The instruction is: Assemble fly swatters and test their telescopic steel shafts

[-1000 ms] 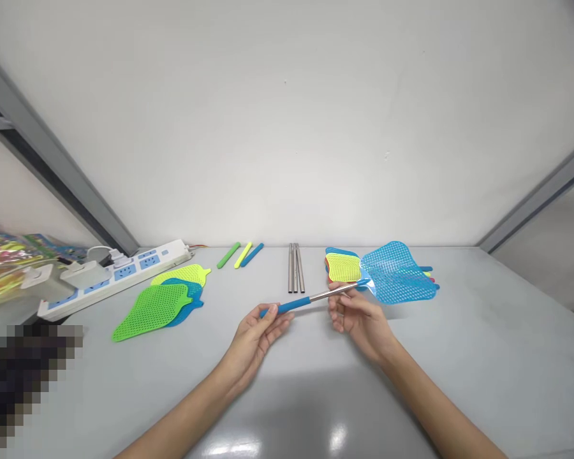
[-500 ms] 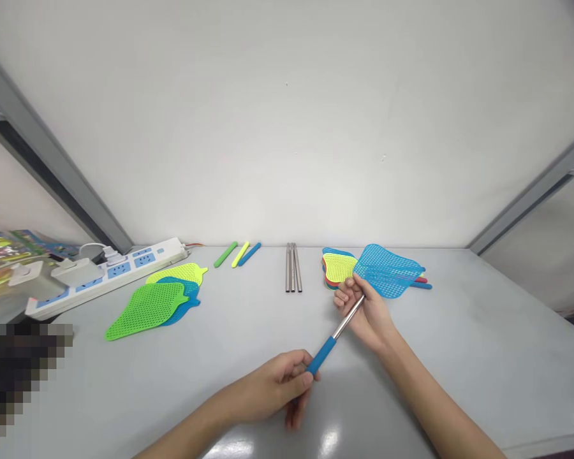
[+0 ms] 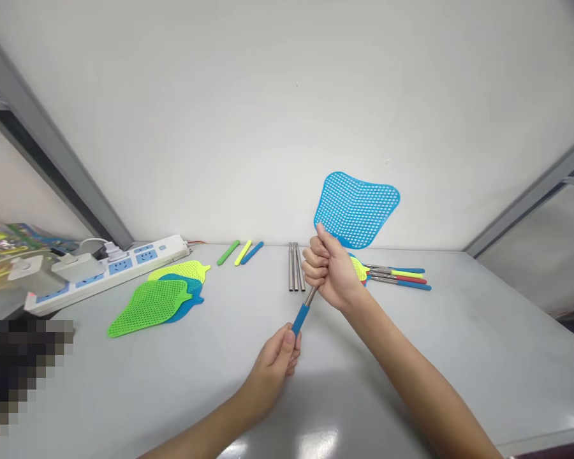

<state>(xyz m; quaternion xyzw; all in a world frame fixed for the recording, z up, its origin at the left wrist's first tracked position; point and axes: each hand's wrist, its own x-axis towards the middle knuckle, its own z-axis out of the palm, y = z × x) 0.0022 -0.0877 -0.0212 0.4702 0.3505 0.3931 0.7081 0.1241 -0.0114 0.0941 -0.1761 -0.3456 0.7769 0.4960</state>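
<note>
A blue fly swatter (image 3: 358,207) is held tilted over the table, its mesh head up in front of the wall. My right hand (image 3: 332,268) is wrapped round its metal rod just below the head, thumb pointing up. Lower down, my left hand (image 3: 278,354) grips the end of the blue handle sleeve (image 3: 300,319). Behind my right wrist lie several fly swatters (image 3: 397,274) with blue, yellow and red handles, their heads partly hidden. Left of my right hand, three metal rods (image 3: 296,268) lie side by side.
Loose mesh heads, a green one (image 3: 150,308) on top, overlap on the left. Green, yellow and blue handle sleeves (image 3: 243,253) lie near the wall (image 3: 220,127). A power strip (image 3: 124,271) with plugged-in adapters stands at the far left, beside plastic-wrapped items (image 3: 4,252).
The swatter has swung up and left, uncovering the handles of the lying swatters. My right hand has closed fully round the rod. My left hand has moved up and tightened on the sleeve.
</note>
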